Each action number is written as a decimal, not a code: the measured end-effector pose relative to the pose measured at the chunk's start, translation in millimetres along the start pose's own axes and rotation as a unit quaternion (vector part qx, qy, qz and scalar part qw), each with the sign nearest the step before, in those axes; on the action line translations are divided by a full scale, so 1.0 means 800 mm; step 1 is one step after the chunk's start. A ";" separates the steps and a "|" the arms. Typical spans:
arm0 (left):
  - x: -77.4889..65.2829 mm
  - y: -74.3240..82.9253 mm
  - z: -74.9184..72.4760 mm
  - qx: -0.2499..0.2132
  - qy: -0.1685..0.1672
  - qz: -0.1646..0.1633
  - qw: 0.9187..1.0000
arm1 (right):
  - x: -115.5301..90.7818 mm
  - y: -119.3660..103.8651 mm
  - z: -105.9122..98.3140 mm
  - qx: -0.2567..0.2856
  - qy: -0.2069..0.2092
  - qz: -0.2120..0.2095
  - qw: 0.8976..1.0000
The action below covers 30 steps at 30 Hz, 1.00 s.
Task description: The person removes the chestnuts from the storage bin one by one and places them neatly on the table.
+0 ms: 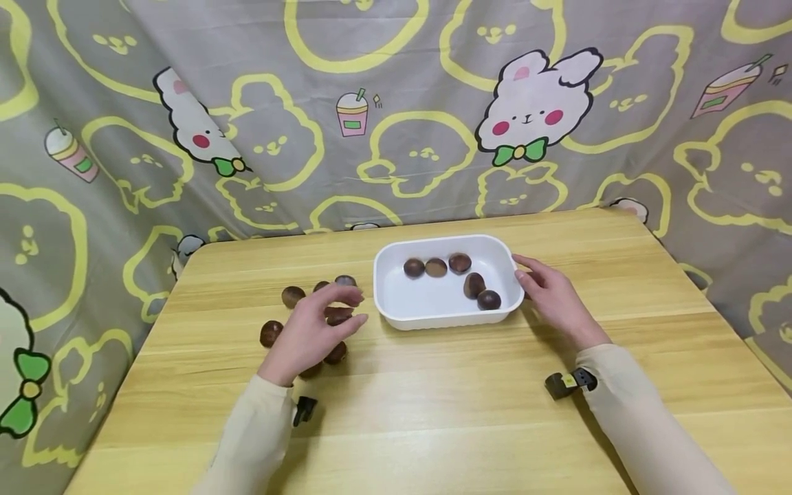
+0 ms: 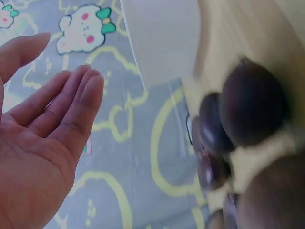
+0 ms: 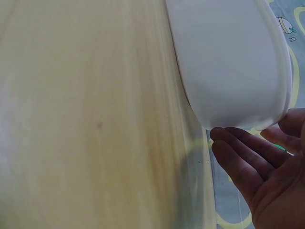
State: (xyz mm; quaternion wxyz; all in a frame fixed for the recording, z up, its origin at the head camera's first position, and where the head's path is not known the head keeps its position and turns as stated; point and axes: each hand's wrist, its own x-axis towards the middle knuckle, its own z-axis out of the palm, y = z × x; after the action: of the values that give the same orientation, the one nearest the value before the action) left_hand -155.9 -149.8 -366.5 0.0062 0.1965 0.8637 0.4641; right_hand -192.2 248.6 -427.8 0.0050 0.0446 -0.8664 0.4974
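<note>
My left hand (image 1: 303, 337) hovers palm inward over a loose group of brown chestnuts (image 1: 293, 297) left of the white plastic container. In the left wrist view that hand (image 2: 47, 129) has nothing in it, its fingers loosely extended. Large and blurred beside it is a dark chestnut (image 2: 252, 102). The white container (image 1: 414, 302) holds several chestnuts (image 1: 489, 300) along its far side and right end. My right hand (image 1: 559, 299) grips the container's right end, thumb at the rim. From the right wrist, the fingertips (image 3: 220, 136) meet the container's outer wall (image 3: 233, 62).
A light wooden table (image 1: 433, 412) carries everything, its far edge against a grey curtain (image 1: 427, 96) with yellow outlines and white rabbits. Each sleeved wrist wears a small black device; the right one (image 1: 569, 382) sits close above the tabletop.
</note>
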 end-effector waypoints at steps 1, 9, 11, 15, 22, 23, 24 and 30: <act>0.005 0.001 0.004 -0.003 -0.002 0.008 1.000 | 0.000 0.000 0.000 0.001 0.000 0.001 1.000; 0.042 0.016 0.030 -0.042 -0.028 0.032 0.998 | 0.000 -0.002 0.000 0.004 -0.004 0.007 1.000; 0.050 0.020 0.035 -0.055 -0.040 0.032 0.997 | 0.000 -0.002 0.000 0.009 -0.005 0.007 1.000; 0.063 0.023 0.047 -0.058 -0.057 0.050 0.995 | 0.000 -0.002 0.000 0.014 -0.005 0.006 1.000; 0.085 0.027 0.070 -0.060 -0.074 0.078 0.992 | -0.001 -0.001 0.000 0.017 -0.003 0.008 1.000; 0.088 0.028 0.073 -0.058 -0.077 0.082 0.992 | -0.001 -0.001 0.000 0.018 -0.003 0.007 1.000; 0.091 0.029 0.077 -0.058 -0.081 0.087 0.991 | -0.001 -0.001 0.000 0.018 -0.004 0.007 1.000; 0.109 0.034 0.100 -0.058 -0.105 0.096 0.988 | -0.001 0.000 0.000 0.015 -0.004 0.004 1.000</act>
State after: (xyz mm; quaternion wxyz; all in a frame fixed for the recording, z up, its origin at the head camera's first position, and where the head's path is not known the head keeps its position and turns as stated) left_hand -211.7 -42.5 -375.2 0.0636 0.3255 0.8070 0.4886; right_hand -191.4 248.9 -427.5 -0.0013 0.0434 -0.8589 0.5104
